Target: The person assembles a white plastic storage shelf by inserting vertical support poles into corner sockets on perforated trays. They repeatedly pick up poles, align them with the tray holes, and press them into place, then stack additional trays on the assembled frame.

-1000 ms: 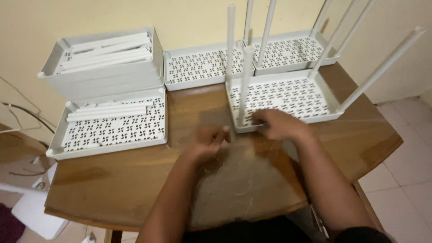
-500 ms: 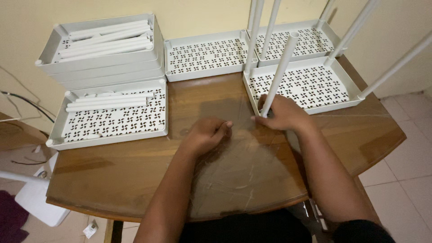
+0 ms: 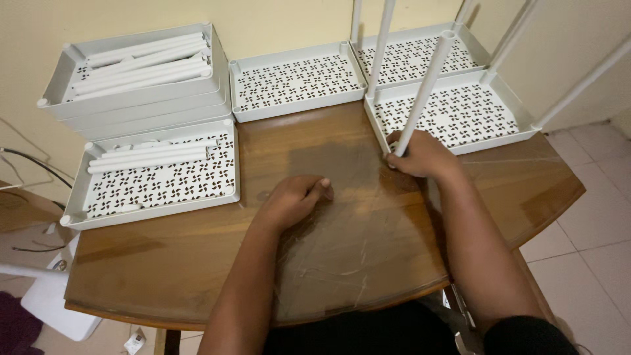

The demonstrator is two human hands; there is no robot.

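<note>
no packages, labels, signs or screens visible

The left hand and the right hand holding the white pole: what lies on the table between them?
Nothing; the head view shows only bare wooden table between the left hand and right hand gripping the white pole.

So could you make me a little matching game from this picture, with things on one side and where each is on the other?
Things:
1. right hand
2. left hand
3. stack of trays
4. loose white tubes

Places:
A. resting on the bare wooden table
B. lying in the single tray at the near left
C. gripping the foot of a white pole at a tray corner
D. against the wall at the far left

Pairs: 1-C, 2-A, 3-D, 4-B
</note>
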